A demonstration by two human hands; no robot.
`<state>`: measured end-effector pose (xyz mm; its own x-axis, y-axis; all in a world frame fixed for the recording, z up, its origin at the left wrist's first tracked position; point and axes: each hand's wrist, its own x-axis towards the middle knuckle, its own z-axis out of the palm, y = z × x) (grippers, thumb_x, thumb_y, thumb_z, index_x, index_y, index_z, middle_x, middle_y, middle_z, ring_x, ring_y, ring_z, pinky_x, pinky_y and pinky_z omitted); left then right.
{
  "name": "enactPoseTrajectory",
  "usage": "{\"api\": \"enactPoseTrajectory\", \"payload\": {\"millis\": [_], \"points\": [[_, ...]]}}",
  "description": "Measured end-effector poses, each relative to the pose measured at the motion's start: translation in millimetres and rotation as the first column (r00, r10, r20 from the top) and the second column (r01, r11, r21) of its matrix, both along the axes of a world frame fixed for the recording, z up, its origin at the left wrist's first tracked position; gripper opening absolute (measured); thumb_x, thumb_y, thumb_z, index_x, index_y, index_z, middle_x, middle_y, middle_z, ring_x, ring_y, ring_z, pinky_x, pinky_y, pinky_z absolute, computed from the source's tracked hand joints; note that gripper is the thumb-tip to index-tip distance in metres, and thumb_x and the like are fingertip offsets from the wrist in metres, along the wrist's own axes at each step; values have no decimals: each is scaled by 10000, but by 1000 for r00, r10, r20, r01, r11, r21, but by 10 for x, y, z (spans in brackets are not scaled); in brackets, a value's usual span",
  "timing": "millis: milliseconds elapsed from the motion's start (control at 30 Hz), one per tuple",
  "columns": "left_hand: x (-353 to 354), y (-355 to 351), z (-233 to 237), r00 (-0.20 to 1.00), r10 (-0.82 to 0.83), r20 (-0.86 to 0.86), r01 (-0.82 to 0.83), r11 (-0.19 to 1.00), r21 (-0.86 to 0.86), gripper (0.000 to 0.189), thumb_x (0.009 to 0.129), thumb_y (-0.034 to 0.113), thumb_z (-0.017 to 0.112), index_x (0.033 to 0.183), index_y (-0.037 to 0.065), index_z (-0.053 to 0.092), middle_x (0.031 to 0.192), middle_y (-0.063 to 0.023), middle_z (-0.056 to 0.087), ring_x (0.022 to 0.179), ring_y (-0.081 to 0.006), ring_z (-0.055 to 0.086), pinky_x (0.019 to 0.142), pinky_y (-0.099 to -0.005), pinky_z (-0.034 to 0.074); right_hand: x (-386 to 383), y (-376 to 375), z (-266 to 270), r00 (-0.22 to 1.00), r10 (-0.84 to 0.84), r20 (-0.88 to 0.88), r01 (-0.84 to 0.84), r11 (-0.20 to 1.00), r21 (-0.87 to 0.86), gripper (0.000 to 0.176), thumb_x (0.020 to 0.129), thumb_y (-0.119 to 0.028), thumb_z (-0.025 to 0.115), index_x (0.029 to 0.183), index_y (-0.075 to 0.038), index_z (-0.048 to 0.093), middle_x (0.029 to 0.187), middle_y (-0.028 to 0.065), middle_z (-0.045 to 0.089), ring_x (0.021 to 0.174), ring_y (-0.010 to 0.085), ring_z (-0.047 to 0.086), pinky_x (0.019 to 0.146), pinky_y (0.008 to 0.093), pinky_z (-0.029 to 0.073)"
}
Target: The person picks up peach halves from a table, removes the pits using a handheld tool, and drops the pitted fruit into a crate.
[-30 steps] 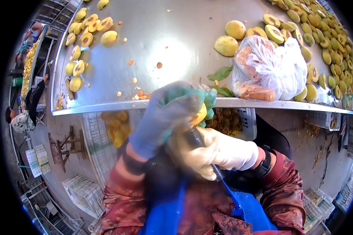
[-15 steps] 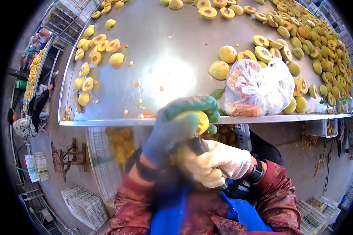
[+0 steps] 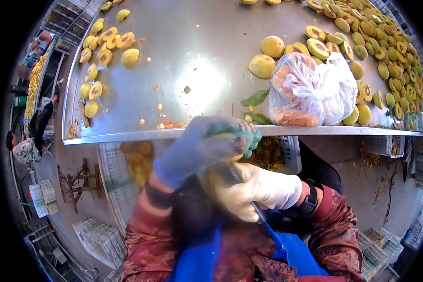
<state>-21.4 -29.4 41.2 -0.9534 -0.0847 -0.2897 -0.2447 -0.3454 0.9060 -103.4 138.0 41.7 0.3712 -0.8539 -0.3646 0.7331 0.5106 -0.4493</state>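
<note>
My left hand (image 3: 197, 143), in a blue-green glove, is closed around a yellow peach (image 3: 237, 158) just in front of the table's edge. Its fingers cover most of the fruit. Below it, my right hand (image 3: 265, 188) in a white glove grips a dark-handled tool (image 3: 231, 174) that slants up toward the peach. A thin end of the tool sticks out under the right hand; the working tip is hidden at the fruit. Motion blurs the left hand and the area below it.
A metal table (image 3: 188, 47) carries cut peaches (image 3: 107, 37) at left and a large peach pile (image 3: 395, 61) at right. A plastic bag (image 3: 296, 91) and a green leaf (image 3: 256, 97) lie near the front edge. Crates (image 3: 101, 242) and a wooden stool (image 3: 80, 183) stand below. Other people work far left.
The view has shifted, so the table sits slightly higher and tilted. My left fingers now cover more of the peach, and the tool's thin lower end shows more below my right hand.
</note>
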Motion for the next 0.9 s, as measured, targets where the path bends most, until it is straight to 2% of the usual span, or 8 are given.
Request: {"api": "enactPoseTrajectory", "payload": {"millis": [200,367,467,533,633,767,867,900], "points": [[10,58,40,985,77,-152,-42,974,224,275,905,123,620,1131,-34,618,1029,-79,668,932,-133,632,844,-262,515,-40,48,-21,896,27,443,11,997,-82,184,922,-186,622,892,-73,480,584,-1,453,430,89,430,396,237,350],[-43,171,72,950,301,-88,-251,899,359,357,924,260,612,1130,-32,595,1058,-113,660,962,-172,638,843,-299,519,45,-73,88,966,-139,-220,128,990,-61,233,887,-213,639,956,-37,503,609,58,515,441,167,508,414,293,412],[-34,177,-94,910,393,-133,-390,919,48,457,946,375,565,1178,-19,562,1067,-126,651,967,-211,640,838,-337,532,249,-112,-276,446,-204,-871,-12,972,-233,313,847,-158,684,1083,-18,533,848,91,591,682,185,603,618,310,502],[-47,197,-89,884,445,-144,-440,895,65,510,963,436,520,1201,-14,549,1079,-134,645,976,-228,640,837,-357,539,261,-145,-209,158,-262,-952,-52,961,-273,347,842,-142,689,1129,-14,541,922,113,621,790,209,644,697,325,532],[-67,171,-58,844,527,-102,-473,820,323,588,977,514,446,1229,-9,540,1113,-147,641,997,-256,644,814,-386,562,228,-98,-248,27,-470,-882,-30,882,-471,286,902,-163,609,1141,-30,528,905,173,646,860,295,669,693,371,525],[-21,-65,-129,771,623,-132,-566,765,307,681,960,596,402,1249,-4,546,1120,-162,659,1005,-309,661,758,-423,598,-10,-81,-68,-127,-188,-974,-393,911,-124,269,898,-146,557,1147,-49,525,870,151,646,799,314,670,613,382,513],[107,-222,-6,745,645,-167,-618,763,190,694,963,605,377,1234,-7,561,1078,-150,677,983,-304,672,753,-424,602,30,124,-812,-600,42,-799,-445,813,376,200,815,-90,563,1012,-73,594,844,93,650,733,251,678,558,371,510],[233,-304,-30,739,641,-208,-636,765,100,685,964,598,387,1230,-9,562,1078,-146,677,990,-298,669,765,-423,598,2,166,-756,-551,-53,-833,-468,846,255,190,818,-88,558,1004,-71,594,832,98,649,718,261,676,553,377,511]]}}
